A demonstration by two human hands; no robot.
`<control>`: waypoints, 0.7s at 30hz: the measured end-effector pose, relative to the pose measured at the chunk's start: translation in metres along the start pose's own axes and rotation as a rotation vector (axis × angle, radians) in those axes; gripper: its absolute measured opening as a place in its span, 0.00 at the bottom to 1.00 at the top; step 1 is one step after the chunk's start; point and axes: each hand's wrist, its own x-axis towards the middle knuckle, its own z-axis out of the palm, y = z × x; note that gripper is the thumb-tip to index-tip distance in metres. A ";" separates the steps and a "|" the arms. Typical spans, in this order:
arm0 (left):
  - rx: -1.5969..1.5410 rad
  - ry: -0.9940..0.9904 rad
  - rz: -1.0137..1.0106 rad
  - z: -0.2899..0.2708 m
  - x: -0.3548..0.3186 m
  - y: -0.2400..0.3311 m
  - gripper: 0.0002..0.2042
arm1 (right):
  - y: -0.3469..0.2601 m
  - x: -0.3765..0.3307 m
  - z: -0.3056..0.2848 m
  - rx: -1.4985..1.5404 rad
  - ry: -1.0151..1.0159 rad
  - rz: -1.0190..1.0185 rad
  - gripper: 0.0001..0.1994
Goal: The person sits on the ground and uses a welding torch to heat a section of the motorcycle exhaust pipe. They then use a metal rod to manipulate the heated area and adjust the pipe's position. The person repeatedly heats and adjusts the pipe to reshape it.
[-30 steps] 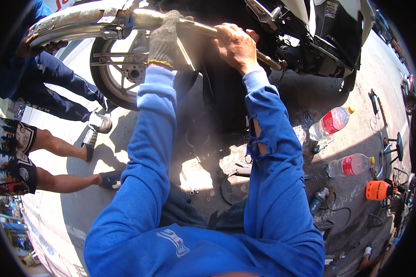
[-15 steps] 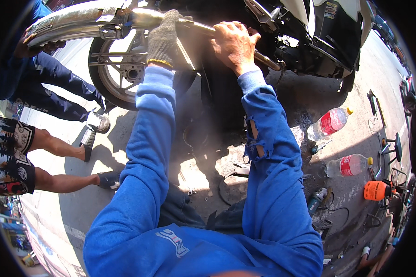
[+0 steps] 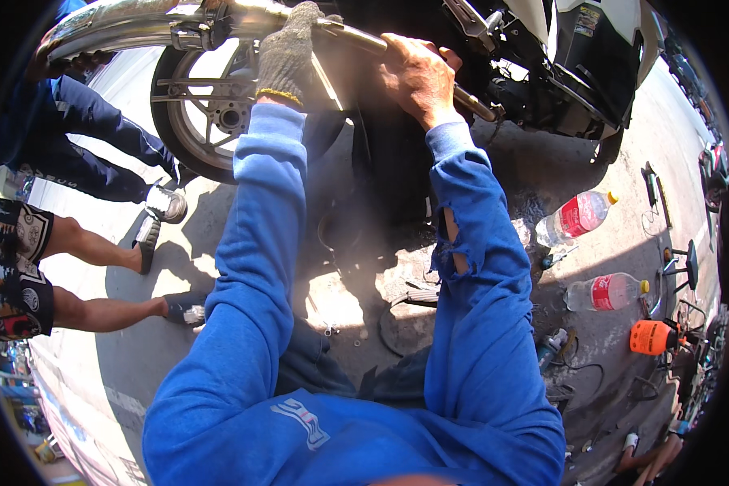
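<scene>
Here, both hands clasp a metal exhaust pipe [image 3: 358,37] beside a motorcycle [image 3: 595,85], over sunlit ground [image 3: 624,172].
The left hand [image 3: 287,57], in a grey knit glove, has its grip closed around the pipe near the wide silver muffler [image 3: 117,24]; the bare right hand [image 3: 419,78] has its grip wrapped around the pipe farther right. The pipe crosses the upper part of the view, above and right of a spoked wheel [image 3: 230,121]. A co-worker's hand [image 3: 91,60] is under the muffler's left part. The rough grey ground is split between hard sunlight and deep shadow. On it at right are 2 clear bottles [image 3: 577,217] [image 3: 607,292] with red labels and yellow caps, near an orange container [image 3: 653,337]. At left are 2 people's legs, 1 pair in dark trousers [image 3: 109,125], 1 bare below printed shorts [image 3: 36,304].
</scene>
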 end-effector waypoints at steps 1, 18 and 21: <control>0.001 0.001 0.000 -0.001 0.001 0.000 0.14 | 0.001 0.001 -0.001 -0.010 0.007 0.002 0.27; 0.002 0.014 0.007 0.002 0.003 0.003 0.13 | 0.011 0.004 -0.006 0.079 -0.049 0.043 0.20; 0.006 0.013 0.008 0.003 0.004 0.004 0.13 | 0.011 0.005 -0.005 0.161 -0.063 0.074 0.19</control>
